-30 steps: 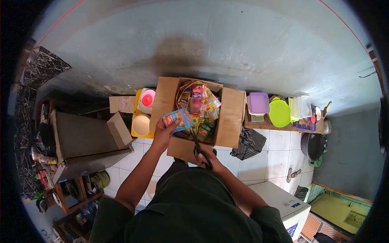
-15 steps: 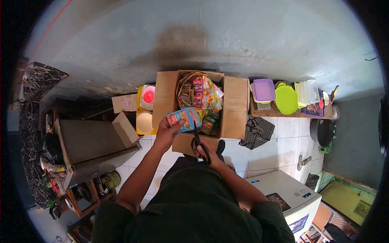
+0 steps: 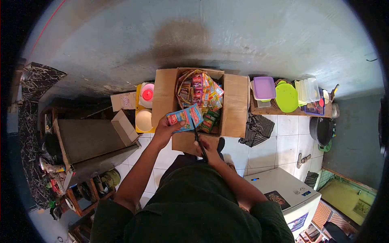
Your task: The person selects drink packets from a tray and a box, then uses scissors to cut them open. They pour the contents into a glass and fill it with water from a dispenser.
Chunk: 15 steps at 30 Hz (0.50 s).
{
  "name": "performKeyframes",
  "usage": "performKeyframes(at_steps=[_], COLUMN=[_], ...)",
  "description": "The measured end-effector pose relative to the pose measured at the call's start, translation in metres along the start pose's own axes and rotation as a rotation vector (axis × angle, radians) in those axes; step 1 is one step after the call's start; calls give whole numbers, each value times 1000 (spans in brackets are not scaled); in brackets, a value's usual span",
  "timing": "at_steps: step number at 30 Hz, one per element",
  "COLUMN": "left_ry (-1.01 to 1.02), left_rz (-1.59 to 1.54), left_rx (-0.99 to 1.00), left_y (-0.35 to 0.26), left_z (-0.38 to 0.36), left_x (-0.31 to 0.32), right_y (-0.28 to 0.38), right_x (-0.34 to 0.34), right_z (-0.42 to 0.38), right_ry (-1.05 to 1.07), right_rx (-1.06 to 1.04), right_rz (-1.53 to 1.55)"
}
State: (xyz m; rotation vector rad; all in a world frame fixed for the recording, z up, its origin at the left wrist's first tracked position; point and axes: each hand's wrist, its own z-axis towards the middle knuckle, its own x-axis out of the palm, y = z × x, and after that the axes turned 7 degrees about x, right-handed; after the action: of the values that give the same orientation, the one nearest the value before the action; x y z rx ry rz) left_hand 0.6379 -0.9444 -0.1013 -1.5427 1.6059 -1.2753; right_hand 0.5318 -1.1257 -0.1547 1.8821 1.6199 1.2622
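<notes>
Pinched in my left hand (image 3: 163, 132) is a strip of blue sachets (image 3: 185, 118) with red and white print, tilted up to the right. My right hand (image 3: 208, 146) grips a pair of black-handled scissors (image 3: 196, 135), whose blades point up and touch the lower right part of the sachets. Whether the blades are apart is too small to tell. Both hands are over the near edge of an open cardboard box (image 3: 235, 106). Inside it lie many colourful sachets (image 3: 198, 87), with green sachets (image 3: 208, 120) near the front.
Left of the box stand a cream bowl (image 3: 144, 120) and a pink-lidded container (image 3: 147, 94). On a low bench to the right are a purple lid (image 3: 264, 88), a green plate (image 3: 286, 98) and clear containers (image 3: 311, 90). A striped cloth (image 3: 258, 130) lies on the tiles by a white fridge (image 3: 279, 184).
The scissors have turned more edge-on, their handle loops showing less, and the blades sit against the sachets. The sachet strip has tilted up slightly at its right end.
</notes>
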Motion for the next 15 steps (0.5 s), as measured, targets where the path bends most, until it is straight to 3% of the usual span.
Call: performKeyframes(at_steps=[10, 13, 15], left_ry=[-3, 17, 54], left_rz=[72, 29, 223], left_rx=[8, 16, -43], left_y=[-2, -1, -2], left_z=[1, 4, 4], left_x=[5, 7, 7], right_y=[5, -2, -3], right_x=[-9, -13, -16], right_z=[4, 11, 17], right_ry=[-4, -57, -6], right_rx=[5, -103, -151], right_rz=[-119, -211, -165])
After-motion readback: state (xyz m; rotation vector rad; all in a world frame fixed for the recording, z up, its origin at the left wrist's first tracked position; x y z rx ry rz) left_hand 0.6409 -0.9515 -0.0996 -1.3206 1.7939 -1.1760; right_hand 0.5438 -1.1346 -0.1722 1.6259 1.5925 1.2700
